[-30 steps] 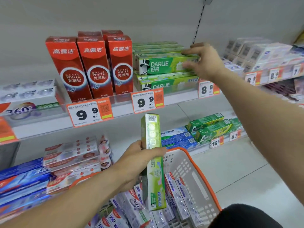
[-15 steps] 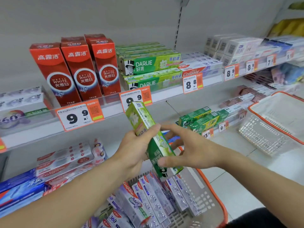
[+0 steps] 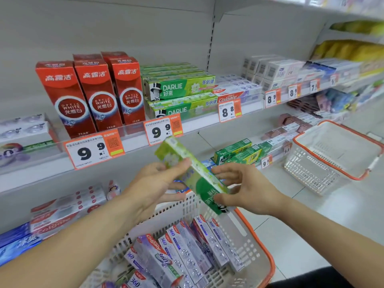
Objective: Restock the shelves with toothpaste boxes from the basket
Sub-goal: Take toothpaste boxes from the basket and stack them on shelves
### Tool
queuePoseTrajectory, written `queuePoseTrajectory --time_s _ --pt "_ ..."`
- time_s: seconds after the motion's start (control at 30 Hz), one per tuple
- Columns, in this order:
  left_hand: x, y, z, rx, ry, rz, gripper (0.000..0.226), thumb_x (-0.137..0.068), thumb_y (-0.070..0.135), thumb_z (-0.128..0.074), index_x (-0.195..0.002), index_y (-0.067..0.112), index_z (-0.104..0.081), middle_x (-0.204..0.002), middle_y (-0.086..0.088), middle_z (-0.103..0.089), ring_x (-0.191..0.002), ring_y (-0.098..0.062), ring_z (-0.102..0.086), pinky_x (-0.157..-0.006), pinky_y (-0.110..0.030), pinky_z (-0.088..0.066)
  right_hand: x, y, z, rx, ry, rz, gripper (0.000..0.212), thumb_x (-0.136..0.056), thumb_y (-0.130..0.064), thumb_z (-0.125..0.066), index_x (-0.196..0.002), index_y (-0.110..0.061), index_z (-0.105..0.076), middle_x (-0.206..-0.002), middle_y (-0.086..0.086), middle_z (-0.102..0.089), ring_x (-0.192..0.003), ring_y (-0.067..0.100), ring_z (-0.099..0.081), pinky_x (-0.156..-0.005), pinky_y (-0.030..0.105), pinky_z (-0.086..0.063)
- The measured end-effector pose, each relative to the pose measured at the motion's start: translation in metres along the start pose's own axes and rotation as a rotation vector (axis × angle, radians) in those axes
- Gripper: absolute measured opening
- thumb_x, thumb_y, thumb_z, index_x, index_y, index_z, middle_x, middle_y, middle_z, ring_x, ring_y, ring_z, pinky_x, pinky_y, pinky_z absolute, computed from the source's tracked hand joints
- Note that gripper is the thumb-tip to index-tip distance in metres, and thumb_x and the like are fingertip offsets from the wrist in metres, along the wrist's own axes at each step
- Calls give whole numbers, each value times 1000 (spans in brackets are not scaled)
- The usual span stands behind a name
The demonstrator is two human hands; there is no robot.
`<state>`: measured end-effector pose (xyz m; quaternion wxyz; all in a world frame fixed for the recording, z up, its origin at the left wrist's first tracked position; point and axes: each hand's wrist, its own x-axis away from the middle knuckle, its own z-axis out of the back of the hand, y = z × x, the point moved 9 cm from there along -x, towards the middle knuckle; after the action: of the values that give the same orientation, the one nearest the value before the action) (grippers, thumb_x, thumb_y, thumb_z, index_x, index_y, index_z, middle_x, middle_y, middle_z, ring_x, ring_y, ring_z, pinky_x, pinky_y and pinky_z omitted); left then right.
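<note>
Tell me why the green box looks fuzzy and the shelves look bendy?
Head view: the green cardboard toothpaste box between the left hand and right hand is smeared with blur; the white metal shelf edge slants and bows from the wide-angle lens; the yellow packs at the top right are soft; lighting is even, without hard shadows.

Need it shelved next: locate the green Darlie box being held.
Centre of the head view: green Darlie box tilted between left hand and right hand, above the basket.
</note>
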<state>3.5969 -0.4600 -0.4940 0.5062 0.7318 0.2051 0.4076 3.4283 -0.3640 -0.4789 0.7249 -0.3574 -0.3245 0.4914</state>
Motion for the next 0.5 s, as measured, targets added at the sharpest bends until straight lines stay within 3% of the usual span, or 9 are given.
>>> queuePoseTrajectory --time_s 0.07,0.2,0.3,0.37,0.43,0.5 --pt "2 0 7 119 32 28 65 -63 47 -78 -109 3 -67 -98 -20 -75 -88 -33 -74 -73 -42 -62 -3 -11 1 189 -25 116 48 -70 -15 -86 -104 -42 -65 -100 -19 -71 -93 -2 -64 -76 16 -51" --pt "3 2 10 176 76 -14 59 -78 43 -75 -114 -2 -65 -96 -18 -76 -87 -33 -75 -72 -41 -63 -9 -29 7 377 18 286 53 -65 -19 -89 -110 -36 -64 -105 -20 -67 -97 -3 -62 -86 18 -50" --pt "6 17 11 217 85 -131 54 -76 28 -76 -116 -4 -59 -100 -22 -74 -89 -31 -75 -77 -43 -62 -18 -15 16 320 38 198 61 -60 -39 -93 -113 -30 -65 -109 -14 -65 -97 0 -62 -86 24 -51" --pt "8 29 10 183 40 -250 50 -72 25 -78 -111 1 -59 -103 -20 -74 -92 -29 -74 -84 -48 -60 -20 11 19 34 0 -73 75 -61 -49 -87 -126 -26 -58 -115 -1 -64 -98 10 -68 -87 33 -56" --pt "12 39 6 172 -43 -364 48 -69 18 -83 -109 5 -60 -108 -16 -74 -98 -30 -73 -88 -50 -58 -12 35 2 -468 -127 -399 78 -67 -44 -81 -134 -15 -54 -122 16 -61 -101 32 -71 -91 47 -57" --pt "14 44 2 197 -138 -434 60 -65 18 -87 -116 5 -58 -116 -17 -71 -106 -34 -69 -92 -50 -56 -4 33 -12 -779 -226 -520 75 -69 -40 -81 -132 -7 -56 -126 27 -59 -104 44 -68 -87 52 -58"
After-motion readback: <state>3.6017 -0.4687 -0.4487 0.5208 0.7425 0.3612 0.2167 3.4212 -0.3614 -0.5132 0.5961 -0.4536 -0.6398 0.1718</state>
